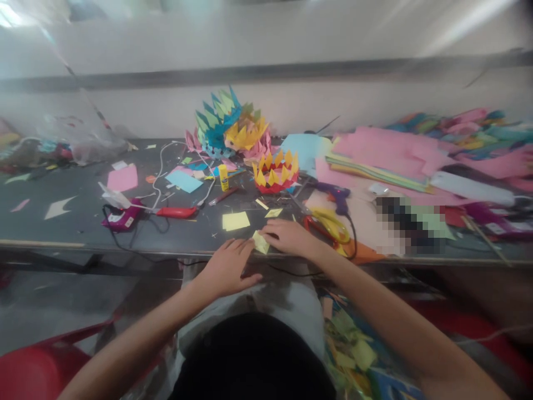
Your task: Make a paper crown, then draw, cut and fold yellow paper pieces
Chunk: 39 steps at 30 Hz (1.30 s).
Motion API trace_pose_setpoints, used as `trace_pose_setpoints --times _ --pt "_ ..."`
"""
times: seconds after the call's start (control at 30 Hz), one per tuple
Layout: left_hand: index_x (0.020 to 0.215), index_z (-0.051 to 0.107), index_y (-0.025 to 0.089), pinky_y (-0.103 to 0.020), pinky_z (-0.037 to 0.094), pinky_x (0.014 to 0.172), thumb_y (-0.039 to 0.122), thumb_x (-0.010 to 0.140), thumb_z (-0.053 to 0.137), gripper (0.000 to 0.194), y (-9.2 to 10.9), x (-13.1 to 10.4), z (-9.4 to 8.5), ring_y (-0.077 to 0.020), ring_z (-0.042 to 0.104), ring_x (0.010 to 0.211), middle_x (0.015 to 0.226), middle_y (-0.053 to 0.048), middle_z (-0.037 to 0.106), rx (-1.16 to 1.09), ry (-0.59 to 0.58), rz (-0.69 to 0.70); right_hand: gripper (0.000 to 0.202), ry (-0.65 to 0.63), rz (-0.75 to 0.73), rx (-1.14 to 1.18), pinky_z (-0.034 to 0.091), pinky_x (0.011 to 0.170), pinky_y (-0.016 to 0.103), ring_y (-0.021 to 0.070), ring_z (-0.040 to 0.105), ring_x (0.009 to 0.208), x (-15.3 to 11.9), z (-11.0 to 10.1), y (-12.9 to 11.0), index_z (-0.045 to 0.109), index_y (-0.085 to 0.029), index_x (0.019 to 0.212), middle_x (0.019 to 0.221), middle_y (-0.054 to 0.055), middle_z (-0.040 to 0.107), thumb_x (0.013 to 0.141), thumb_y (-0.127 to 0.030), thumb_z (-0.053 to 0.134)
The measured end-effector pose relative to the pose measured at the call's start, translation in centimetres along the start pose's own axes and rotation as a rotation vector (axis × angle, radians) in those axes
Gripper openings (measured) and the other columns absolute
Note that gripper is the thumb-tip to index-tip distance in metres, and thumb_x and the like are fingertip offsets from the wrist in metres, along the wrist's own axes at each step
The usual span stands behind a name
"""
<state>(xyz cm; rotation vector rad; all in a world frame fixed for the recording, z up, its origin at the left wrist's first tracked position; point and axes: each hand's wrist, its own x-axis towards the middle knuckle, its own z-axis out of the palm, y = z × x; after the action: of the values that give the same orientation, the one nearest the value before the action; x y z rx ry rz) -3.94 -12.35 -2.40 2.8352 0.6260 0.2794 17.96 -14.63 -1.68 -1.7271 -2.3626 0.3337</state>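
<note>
A small folded piece of pale yellow paper (pixel 261 243) lies at the front edge of the dark table, between my two hands. My right hand (pixel 289 238) has its fingers and thumb closed on the paper's right side. From the left, my left hand (pixel 227 266) reaches over the table edge with its fingers stretched out and thumb apart, its fingertips beside the paper. Just beyond are a stack of yellow paper squares (pixel 235 221) and another small yellow piece (pixel 273 213). A red and yellow paper crown (pixel 276 176) stands farther back.
Yellow-handled scissors (pixel 331 223) and a purple glue gun (pixel 335 194) lie right of my hands. A glue stick (pixel 224 178) stands upright near a red-handled tool (pixel 177 213) with a cord. Pink paper sheets (pixel 383 153) cover the back right; finished paper crowns (pixel 225 125) sit behind.
</note>
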Motion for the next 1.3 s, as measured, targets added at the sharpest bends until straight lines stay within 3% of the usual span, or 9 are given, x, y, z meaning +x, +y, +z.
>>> trace_pose_setpoints --times 0.07,0.17,0.3,0.43,0.63,0.8,0.93,1.03,1.3 --pt "0.122 0.048 0.013 -0.041 0.039 0.099 0.045 0.085 0.05 0.049 -0.2 0.4 0.1 -0.0269 0.05 0.114 0.126 -0.012 0.055 -0.017 0.012 0.0 0.035 -0.033 -0.016 0.069 0.042 0.074 0.026 0.0172 0.057 0.087 -0.1 -0.2 0.5 0.065 -0.021 0.11 0.091 0.006 0.062 0.093 -0.036 0.039" --pt "0.111 0.055 0.014 -0.038 0.043 0.092 0.031 0.09 0.044 0.029 -0.7 1.7 0.4 -0.0239 0.055 0.105 0.112 -0.01 0.062 -0.044 0.041 -0.042 0.04 -0.076 -0.033 0.161 0.044 0.073 0.026 0.0169 0.057 0.085 -0.2 -0.4 1.2 0.061 -0.024 0.118 0.089 0.004 0.059 0.083 -0.044 0.057" --pt "0.108 0.057 0.013 -0.036 0.047 0.085 0.02 0.092 0.039 0.025 -1.9 4.5 0.5 -0.0223 0.058 0.096 0.102 -0.011 0.064 -0.085 0.067 -0.125 0.048 -0.056 0.025 0.232 0.044 0.067 0.027 0.0172 0.056 0.078 0.1 -0.1 1.9 0.06 -0.02 0.119 0.087 0.005 0.059 0.075 -0.037 0.068" --pt "0.101 0.062 0.017 -0.031 0.045 0.088 0.014 0.087 0.047 0.021 -2.9 6.9 0.3 -0.0195 0.057 0.1 0.102 -0.006 0.064 -0.139 0.019 -0.124 0.042 -0.037 0.068 0.286 0.043 0.065 0.026 0.0155 0.054 0.073 0.9 -0.1 2.8 0.063 -0.018 0.109 0.083 0.003 0.06 0.07 -0.029 0.072" --pt "0.096 0.063 0.016 -0.032 0.05 0.073 0.023 0.084 0.059 0.015 -4.0 8.5 -0.1 -0.0166 0.061 0.08 0.087 -0.004 0.065 -0.211 -0.11 -0.239 0.023 0.017 0.143 0.337 0.041 0.062 0.026 0.0144 0.053 0.067 1.8 0.0 4.0 0.067 -0.015 0.085 0.078 0.003 0.058 0.064 -0.021 0.073" --pt "0.089 0.062 0.013 -0.034 0.051 0.073 0.033 0.087 0.057 0.021 -4.4 9.0 -0.3 -0.0139 0.061 0.076 0.085 -0.003 0.064 -0.279 -0.185 -0.289 0.011 0.046 0.17 0.408 0.041 0.059 0.025 0.0131 0.054 0.063 1.5 0.3 3.7 0.066 -0.016 0.08 0.075 0.001 0.06 0.069 -0.02 0.066" --pt "0.084 0.066 0.015 -0.029 0.049 0.071 0.023 0.083 0.059 0.01 -4.4 8.4 -0.2 -0.0143 0.062 0.076 0.083 -0.002 0.068 -0.324 -0.129 -0.279 0.01 0.07 0.18 0.476 0.042 0.06 0.025 0.0132 0.055 0.063 1.2 0.7 3.3 0.064 -0.016 0.08 0.071 0.001 0.062 0.072 -0.021 0.061" --pt "0.084 0.068 0.018 -0.024 0.046 0.067 0.017 0.081 0.056 0.012 -4.5 7.8 0.2 -0.0146 0.062 0.076 0.082 -0.002 0.07 -0.345 -0.067 -0.265 0.018 0.1 0.173 0.526 0.045 0.063 0.026 0.0138 0.058 0.068 1.1 1.1 3.2 0.063 -0.016 0.091 0.078 0.003 0.065 0.074 -0.022 0.059" --pt "0.08 0.068 0.019 -0.023 0.043 0.066 0.023 0.081 0.058 0.01 -5.3 7.2 0.7 -0.0145 0.057 0.073 0.075 -0.001 0.065 -0.309 0.003 -0.113 0.023 0.121 0.084 0.522 0.047 0.063 0.026 0.0146 0.061 0.067 0.6 1.2 2.9 0.068 -0.015 0.094 0.076 0.004 0.068 0.078 -0.029 0.06"
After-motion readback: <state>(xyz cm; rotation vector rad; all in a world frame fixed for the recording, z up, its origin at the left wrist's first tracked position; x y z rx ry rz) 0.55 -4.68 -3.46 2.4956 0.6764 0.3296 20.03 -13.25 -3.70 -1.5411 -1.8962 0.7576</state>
